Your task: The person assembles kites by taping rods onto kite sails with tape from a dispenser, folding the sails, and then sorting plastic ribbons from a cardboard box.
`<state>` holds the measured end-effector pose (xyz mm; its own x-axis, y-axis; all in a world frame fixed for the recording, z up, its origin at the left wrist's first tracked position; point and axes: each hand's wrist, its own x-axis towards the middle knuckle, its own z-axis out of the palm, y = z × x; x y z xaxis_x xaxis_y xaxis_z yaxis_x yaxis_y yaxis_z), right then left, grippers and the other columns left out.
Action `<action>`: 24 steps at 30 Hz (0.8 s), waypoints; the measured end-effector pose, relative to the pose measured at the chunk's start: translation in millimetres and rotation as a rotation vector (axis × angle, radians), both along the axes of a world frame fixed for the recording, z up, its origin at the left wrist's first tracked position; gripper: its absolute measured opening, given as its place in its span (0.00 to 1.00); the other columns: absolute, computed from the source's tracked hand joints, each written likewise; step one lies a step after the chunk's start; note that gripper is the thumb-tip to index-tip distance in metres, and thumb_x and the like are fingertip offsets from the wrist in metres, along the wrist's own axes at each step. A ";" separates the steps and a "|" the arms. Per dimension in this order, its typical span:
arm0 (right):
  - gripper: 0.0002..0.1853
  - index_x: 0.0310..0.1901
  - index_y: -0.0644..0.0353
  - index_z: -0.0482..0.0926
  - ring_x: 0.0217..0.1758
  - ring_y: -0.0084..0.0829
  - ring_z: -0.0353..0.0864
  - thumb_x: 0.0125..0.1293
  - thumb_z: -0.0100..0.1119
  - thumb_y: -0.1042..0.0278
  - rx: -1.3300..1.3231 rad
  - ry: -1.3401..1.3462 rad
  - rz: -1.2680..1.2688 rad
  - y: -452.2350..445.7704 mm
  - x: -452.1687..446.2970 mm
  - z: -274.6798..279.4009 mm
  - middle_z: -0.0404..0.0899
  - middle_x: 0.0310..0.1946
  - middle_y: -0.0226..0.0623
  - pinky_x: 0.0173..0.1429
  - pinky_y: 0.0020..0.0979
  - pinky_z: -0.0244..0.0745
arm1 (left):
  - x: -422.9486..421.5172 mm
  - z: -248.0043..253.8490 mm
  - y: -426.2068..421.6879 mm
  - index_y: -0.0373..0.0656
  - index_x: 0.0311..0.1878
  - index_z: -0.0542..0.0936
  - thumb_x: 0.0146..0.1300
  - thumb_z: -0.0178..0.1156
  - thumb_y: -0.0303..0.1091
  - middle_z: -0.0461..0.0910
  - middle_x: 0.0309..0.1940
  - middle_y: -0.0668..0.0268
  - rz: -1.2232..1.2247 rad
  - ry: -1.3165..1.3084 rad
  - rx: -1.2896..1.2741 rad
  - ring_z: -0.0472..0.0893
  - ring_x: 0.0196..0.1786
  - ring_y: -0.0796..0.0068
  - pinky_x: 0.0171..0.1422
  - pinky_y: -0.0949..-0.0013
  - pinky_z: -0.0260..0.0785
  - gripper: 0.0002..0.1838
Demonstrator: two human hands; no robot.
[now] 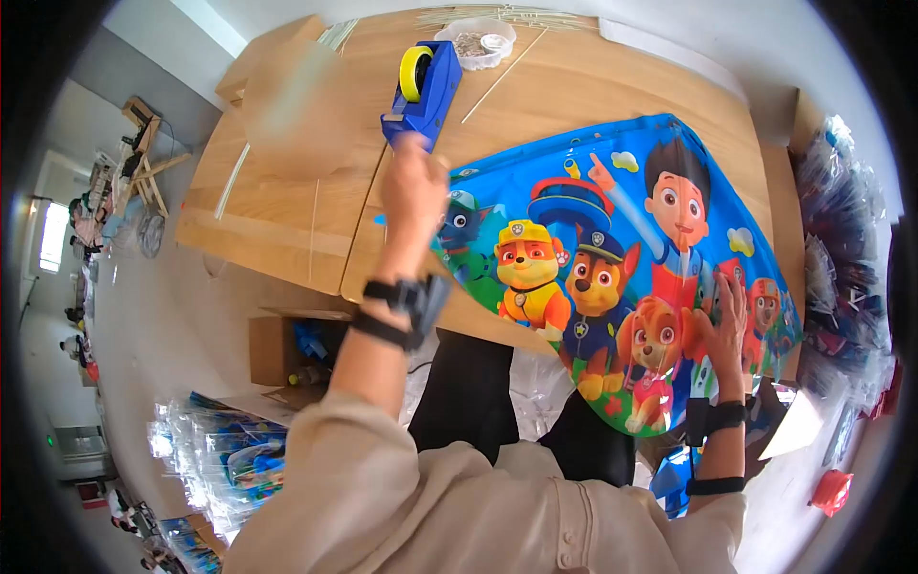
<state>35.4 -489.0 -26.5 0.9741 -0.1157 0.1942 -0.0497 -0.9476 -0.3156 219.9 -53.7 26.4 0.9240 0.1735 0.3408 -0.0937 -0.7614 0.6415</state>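
Observation:
A blue kite sheet point(598, 277) printed with cartoon dogs and a boy lies on the wooden table, its lower part hanging past the near edge. Flat on its right side rests my right hand point(724, 325), fingers spread. My left hand point(416, 187) is at the near end of a blue tape dispenser point(442, 91) that carries a yellow tape roll point(415, 74). The fingers of this hand are closed and somewhat blurred; whatever lies between them is too small to make out. The kite's left corner is beside my left wrist.
On the table point(277, 215), a white bowl point(475, 44) of small parts stands at the back, near thin sticks point(505, 75). A cardboard box point(273, 354) is below the table. Plastic-wrapped packs point(215, 454) lie at lower left; more bags point(846, 230) are at the right.

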 end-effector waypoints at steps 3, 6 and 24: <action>0.35 0.63 0.53 0.62 0.69 0.49 0.50 0.53 0.63 0.63 0.034 -0.023 -0.021 6.4 -23.7 2.7 0.54 0.66 0.47 0.69 0.46 0.48 | -68.8 -33.4 -34.9 0.45 0.49 0.72 0.48 0.65 0.39 0.74 0.47 0.56 -0.394 -0.008 0.218 0.70 0.54 0.54 0.50 0.50 0.63 0.24; 0.32 0.61 0.56 0.64 0.69 0.48 0.52 0.53 0.61 0.66 0.039 -0.034 -0.057 12.0 -58.9 14.9 0.57 0.65 0.47 0.69 0.45 0.49 | -101.6 -51.4 -44.7 0.52 0.62 0.63 0.45 0.66 0.51 0.54 0.66 0.56 -0.383 0.177 0.483 0.51 0.69 0.53 0.62 0.33 0.46 0.40; 0.03 0.27 0.63 0.77 0.23 0.21 0.77 0.56 0.55 0.75 0.994 -0.776 -1.532 -21.8 -415.0 -74.4 0.78 0.22 0.34 0.23 0.19 0.69 | -61.9 -84.5 -21.7 0.65 0.69 0.53 0.45 0.63 0.60 0.46 0.71 0.59 -0.498 0.340 0.548 0.45 0.72 0.52 0.66 0.37 0.40 0.47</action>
<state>-379.6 -510.8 -100.9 -0.2738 -0.9414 -0.1971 -0.1231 0.2376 -0.9635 158.0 -75.4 -58.1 0.9170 -0.3951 -0.0547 -0.3715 -0.8959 0.2438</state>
